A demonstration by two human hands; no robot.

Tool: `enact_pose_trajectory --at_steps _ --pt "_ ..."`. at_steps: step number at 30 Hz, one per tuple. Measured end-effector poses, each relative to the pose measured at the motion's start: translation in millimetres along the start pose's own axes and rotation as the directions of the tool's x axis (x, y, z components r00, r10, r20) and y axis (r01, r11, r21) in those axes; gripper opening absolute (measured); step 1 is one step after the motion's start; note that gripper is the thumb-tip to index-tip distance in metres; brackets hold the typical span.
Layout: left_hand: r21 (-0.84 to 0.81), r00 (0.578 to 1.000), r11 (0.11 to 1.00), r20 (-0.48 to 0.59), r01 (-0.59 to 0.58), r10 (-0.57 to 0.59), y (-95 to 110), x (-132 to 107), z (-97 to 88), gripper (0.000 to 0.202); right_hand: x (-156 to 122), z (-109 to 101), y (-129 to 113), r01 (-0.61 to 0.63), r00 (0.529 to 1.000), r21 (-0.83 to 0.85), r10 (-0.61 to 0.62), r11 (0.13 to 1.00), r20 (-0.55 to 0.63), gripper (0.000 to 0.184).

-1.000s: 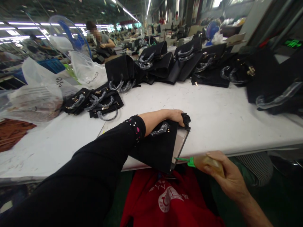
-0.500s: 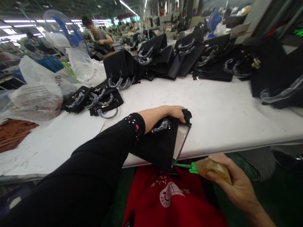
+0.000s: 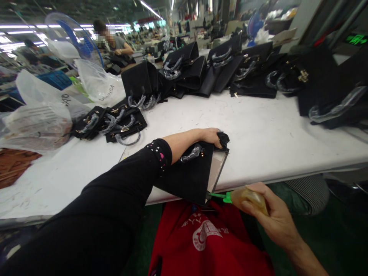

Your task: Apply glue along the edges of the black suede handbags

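A black handbag piece [image 3: 186, 182] lies tilted at the front edge of the table. Its handle [image 3: 192, 153] is wrapped in clear plastic, beside a small gold fitting. At its upper right corner, the fingers of my left hand [image 3: 212, 138] are closed on a folded black flap [image 3: 223, 140]. A greyish inner side [image 3: 216, 165] shows along the bag's right edge. My right hand [image 3: 274, 212] grips a squeeze bottle [image 3: 250, 199] of yellowish liquid. The bottle's thin green nozzle [image 3: 220, 196] points left, its tip at the bag's lower right corner; contact is hard to make out.
Black handbags [image 3: 189, 73] line the back of the white table [image 3: 258, 126], with smaller ones [image 3: 123, 124] at the left. Plastic bags [image 3: 97, 82] and brown pieces [image 3: 17, 163] lie farther left. Beyond them sit a blue fan [image 3: 89, 48] and another person [image 3: 122, 50].
The bottle has shifted left and slightly up, bringing its nozzle closer in at the bag's lower corner. My left hand keeps its hold on the flap. The whole view has moved slightly.
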State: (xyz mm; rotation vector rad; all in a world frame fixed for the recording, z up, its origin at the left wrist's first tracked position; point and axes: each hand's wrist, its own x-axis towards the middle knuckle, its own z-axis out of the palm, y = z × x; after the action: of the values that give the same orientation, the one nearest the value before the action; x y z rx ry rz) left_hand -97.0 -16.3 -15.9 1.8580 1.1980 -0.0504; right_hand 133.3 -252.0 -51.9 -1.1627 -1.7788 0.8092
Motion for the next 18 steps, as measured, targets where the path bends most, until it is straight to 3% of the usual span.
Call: enact_pose_trajectory --at_steps 2,6,9,13,18 --pt "0.002 1.0 1.0 -0.007 0.009 -0.009 3.2 -3.6 0.2 0.02 0.9 0.8 -0.4 -0.039 0.999 0.023 0.038 0.999 0.03 0.019" --pt "0.029 0.999 0.999 -0.029 0.025 -0.024 9.2 -9.3 0.6 0.019 1.1 5.2 1.3 -0.077 0.997 -0.017 0.076 0.997 -0.029 0.021" --pt "0.071 0.998 0.996 -0.05 0.048 -0.044 14.4 -17.3 -5.8 0.017 1.9 8.4 0.3 -0.082 0.996 -0.02 0.082 0.996 0.026 0.019" --pt "0.113 0.996 0.993 -0.088 0.042 -0.032 29.1 -42.1 -33.3 0.016 8.2 6.5 -1.9 0.015 1.0 -0.069 -0.014 0.997 0.014 0.022" --pt "0.216 0.957 0.974 -0.26 -0.072 0.128 65.9 -84.2 -76.4 0.01 25.6 -1.3 9.1 0.113 0.99 -0.132 -0.123 0.985 -0.068 0.026"
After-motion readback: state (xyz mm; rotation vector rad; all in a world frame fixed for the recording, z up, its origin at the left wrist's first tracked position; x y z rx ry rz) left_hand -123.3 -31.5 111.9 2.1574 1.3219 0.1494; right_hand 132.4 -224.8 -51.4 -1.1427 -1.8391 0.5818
